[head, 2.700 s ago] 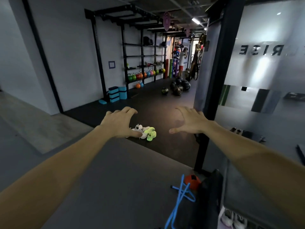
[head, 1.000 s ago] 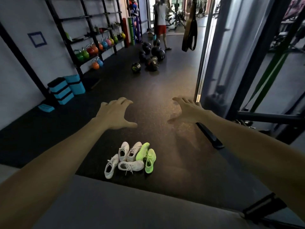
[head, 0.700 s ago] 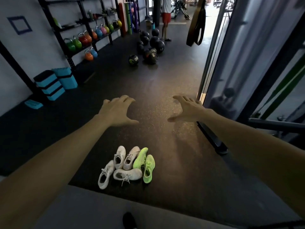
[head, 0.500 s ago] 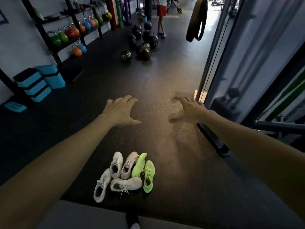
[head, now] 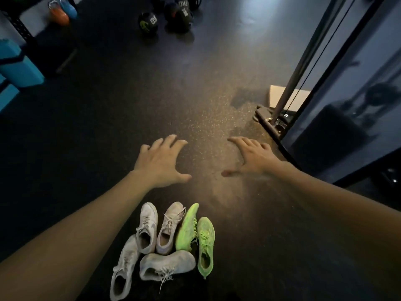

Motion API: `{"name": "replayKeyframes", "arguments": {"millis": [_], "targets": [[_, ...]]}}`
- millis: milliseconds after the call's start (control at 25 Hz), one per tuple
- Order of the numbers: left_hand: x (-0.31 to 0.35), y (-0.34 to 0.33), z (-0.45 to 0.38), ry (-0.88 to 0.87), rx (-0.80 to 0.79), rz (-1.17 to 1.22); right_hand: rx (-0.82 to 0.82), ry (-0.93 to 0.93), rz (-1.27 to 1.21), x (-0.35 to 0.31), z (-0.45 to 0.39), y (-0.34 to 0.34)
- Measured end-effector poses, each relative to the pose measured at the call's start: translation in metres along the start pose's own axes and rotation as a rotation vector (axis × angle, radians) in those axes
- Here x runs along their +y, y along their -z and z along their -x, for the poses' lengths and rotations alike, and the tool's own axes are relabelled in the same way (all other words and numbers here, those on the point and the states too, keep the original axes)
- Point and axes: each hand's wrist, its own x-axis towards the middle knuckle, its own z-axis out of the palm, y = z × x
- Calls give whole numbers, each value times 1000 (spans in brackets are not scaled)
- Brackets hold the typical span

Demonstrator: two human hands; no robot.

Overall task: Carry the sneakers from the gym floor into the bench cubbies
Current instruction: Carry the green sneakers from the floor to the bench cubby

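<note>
Left hand: I see my left hand [head: 159, 161] stretched out over the floor, palm down, fingers spread and lightly bent, thumb pointing inward; it holds nothing.
Right hand: my right hand [head: 252, 157] is out the same way, fingers fanned, thumb toward the left hand, nothing in its grip.
Gap between hands: the two hands are near each other with bare floor showing between the thumbs.
Sneakers: the sneakers [head: 165, 242] lie in a tight cluster on the floor, nearer to me than both hands and below the left forearm; neither hand touches them.
White sneakers: I count four white sneakers [head: 148, 227] — two side by side with toes pointing away from me, one lying crosswise at their heels, one at the left edge of the heap.
Green sneakers: two bright green sneakers [head: 205, 242] sit at the right of the heap, touching each other and the white ones.
Floor: dark speckled rubber floor [head: 108, 118], with a lit patch ahead of my hands.
Far side: black medicine balls [head: 149, 21] sit far off at the top; blue foam blocks [head: 19, 66] stand at the left edge.
Right side: a dark metal post [head: 303, 61] rises from a base beside a glass panel.
</note>
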Motion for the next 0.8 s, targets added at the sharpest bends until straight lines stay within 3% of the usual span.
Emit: {"name": "replayKeyframes", "arguments": {"millis": [320,600,800], "targets": [[5,-261,-49,7,-214,60,-62,-8,-60,44,-88,-263],[22,-480,-25,-49,-310,126,-163,-55,-226,71,-79,-473],[38,-584,-1,-137,-433,185,-275,-82,-360,70,-63,-577]]}}
